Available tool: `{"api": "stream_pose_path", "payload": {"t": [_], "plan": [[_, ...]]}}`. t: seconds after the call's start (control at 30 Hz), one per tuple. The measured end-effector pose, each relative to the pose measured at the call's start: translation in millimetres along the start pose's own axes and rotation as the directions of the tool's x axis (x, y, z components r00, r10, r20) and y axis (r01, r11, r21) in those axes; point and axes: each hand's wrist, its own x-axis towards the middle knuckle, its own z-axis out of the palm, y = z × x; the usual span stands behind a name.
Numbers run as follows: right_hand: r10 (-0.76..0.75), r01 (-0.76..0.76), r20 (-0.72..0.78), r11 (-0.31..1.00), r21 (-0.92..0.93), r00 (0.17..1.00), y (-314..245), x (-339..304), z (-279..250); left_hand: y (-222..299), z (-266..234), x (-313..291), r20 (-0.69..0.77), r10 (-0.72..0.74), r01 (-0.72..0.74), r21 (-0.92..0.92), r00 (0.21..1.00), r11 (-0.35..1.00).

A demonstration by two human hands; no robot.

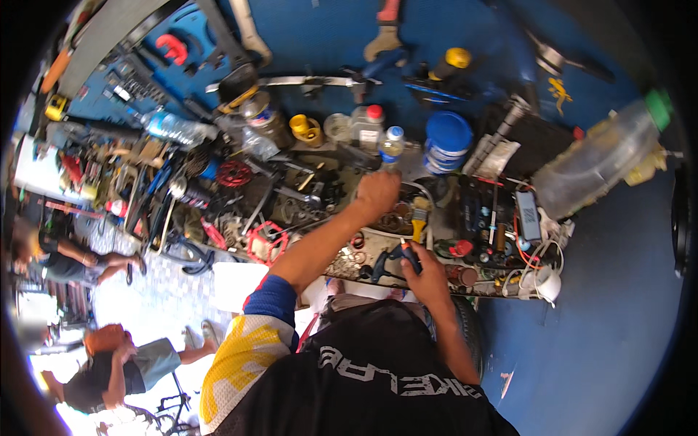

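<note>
My left hand (378,195) reaches over a metal tray (430,234) of small parts on the cluttered workbench. Its fingers curl away from view, so what they hold, if anything, stays hidden. Just beyond its knuckles stands a small clear bottle (391,145) with a pale cap and blue label. Closer to me, my right hand (429,280) is closed around a dark-handled tool (411,256) with an orange tip. A paintbrush (419,227) with a yellow handle leans in the tray, just past that tool. Black hex-shaped handles (379,267) lie left of my right hand.
A blue tub (446,142) and a jar with a red cap (367,126) stand behind. A red pedal (267,241) lies left. Rightward are a large bottle with a green cap (603,160) and white cable (556,251). Two people (116,374) are at lower left.
</note>
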Motion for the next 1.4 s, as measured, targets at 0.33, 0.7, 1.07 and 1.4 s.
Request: {"api": "stream_pose_path", "payload": {"t": [0.33, 0.7, 1.07, 1.4], "plan": [[-0.048, 0.049, 0.157, 0.999, 0.001, 0.986, -15.6, 37.1, 9.6, -46.4, -12.2, -112.8, -0.057, -0.426, 0.375, -0.381, 0.903, 0.845], [-0.238, 0.232, 0.242, 0.971, 0.053, 0.941, -35.3, 59.3, 38.3, -167.2, 17.6, -187.9, -0.365, -0.714, 0.689, -0.222, 0.597, 0.69], [-0.23, 0.21, 0.267, 0.972, 0.103, 0.936, -29.8, 64.6, 35.2, -224.8, -44.1, -228.1, -0.405, -0.675, 0.557, -0.381, 0.617, 0.738], [-0.282, 0.279, 0.282, 0.959, 0.049, 0.917, -34.5, 67.0, 39.9, -228.3, -52.4, -212.3, -0.571, -0.619, 0.698, -0.107, 0.54, 0.708]]}}
